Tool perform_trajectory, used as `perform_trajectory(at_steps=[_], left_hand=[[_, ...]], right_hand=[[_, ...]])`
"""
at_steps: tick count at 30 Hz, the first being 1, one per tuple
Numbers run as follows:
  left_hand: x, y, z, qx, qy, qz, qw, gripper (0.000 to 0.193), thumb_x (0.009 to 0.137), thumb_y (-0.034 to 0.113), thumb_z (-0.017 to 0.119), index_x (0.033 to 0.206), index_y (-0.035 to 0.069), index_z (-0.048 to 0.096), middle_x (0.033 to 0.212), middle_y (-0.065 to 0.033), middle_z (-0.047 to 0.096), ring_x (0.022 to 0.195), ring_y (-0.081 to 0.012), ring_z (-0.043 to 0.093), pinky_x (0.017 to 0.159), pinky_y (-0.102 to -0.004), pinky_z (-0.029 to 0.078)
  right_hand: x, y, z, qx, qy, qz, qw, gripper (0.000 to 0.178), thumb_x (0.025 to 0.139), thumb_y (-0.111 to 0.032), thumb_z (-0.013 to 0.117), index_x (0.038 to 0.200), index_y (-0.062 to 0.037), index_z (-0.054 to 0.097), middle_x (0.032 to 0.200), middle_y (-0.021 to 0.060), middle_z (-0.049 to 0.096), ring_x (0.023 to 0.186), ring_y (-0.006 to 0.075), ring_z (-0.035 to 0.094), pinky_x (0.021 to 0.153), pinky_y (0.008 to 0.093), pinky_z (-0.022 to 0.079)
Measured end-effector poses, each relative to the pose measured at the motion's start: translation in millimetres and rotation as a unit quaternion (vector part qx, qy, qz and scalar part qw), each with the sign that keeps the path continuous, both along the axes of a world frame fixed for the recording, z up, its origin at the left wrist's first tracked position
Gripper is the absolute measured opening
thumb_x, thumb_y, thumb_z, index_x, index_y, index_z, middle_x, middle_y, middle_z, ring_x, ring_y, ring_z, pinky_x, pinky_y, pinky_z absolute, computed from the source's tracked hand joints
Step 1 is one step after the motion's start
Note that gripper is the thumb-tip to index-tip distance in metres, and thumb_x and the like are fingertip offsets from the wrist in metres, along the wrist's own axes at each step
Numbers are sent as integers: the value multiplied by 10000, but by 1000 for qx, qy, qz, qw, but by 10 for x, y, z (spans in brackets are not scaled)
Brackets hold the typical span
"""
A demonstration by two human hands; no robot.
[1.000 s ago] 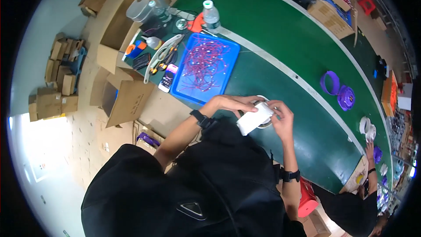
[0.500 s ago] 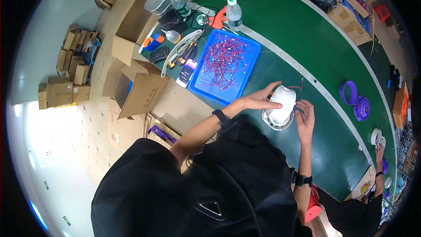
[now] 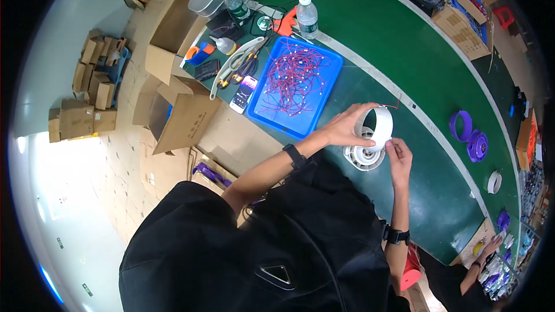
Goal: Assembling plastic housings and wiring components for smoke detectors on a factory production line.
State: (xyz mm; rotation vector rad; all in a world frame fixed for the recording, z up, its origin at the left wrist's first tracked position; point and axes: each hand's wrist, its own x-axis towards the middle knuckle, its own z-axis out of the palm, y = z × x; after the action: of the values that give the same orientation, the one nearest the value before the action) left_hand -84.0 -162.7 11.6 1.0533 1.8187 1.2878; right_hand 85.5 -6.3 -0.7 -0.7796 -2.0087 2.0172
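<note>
My left hand is closed around the left side of a white ring-shaped housing, its open middle now facing me. With thumb and fingertips, my right hand pinches the housing's lower right edge. Just below, a white round fan-like part with a slotted rim and a hub shows, partly covered by the housing and my left fingers. Whether the two parts touch I cannot tell. A thin red wire sticks out beyond the housing's top.
A blue tray of red wires lies left, beside a phone, pliers and a bottle. Purple rings and a white ring sit on the green table to the right. A co-worker's hand is at lower right.
The white housing has turned, so its opening and the fan-like part below show. My right fingers have closed onto its edge. The co-worker's hand has left the white ring at right.
</note>
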Motion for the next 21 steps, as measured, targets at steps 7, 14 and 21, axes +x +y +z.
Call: perform_trajectory(at_steps=[7, 14, 21], left_hand=[[-22, -40, 46, 70, 169, 31, 983, 1059, 568, 308, 844, 1422, 111, 251, 1430, -222, 266, 1290, -422, 333, 1060, -448, 343], [-95, 32, -156, 56, 71, 79, 993, 991, 660, 315, 793, 1430, 99, 208, 1410, -226, 304, 1281, -387, 362, 1043, -440, 357], [-651, 533, -233, -83, -281, 173, 940, 949, 785, 533, 630, 1449, 97, 111, 1325, -239, 400, 1114, -397, 529, 833, -495, 503]], right_hand=[[62, 5, 13, -50, -28, 13, 998, 146, 879, -63, 627, 982, 39, 627, 731, 4, 611, 647, 50, 526, 581, 200, 425], [64, 73, -36, -64, -71, 25, 995, 173, 887, -85, 594, 1018, 20, 637, 746, 34, 627, 643, 77, 542, 581, 215, 442], [281, 299, -669, 225, -311, 112, 917, 421, 783, -215, 607, 1179, -79, 557, 875, 179, 672, 830, 316, 663, 744, 395, 516]])
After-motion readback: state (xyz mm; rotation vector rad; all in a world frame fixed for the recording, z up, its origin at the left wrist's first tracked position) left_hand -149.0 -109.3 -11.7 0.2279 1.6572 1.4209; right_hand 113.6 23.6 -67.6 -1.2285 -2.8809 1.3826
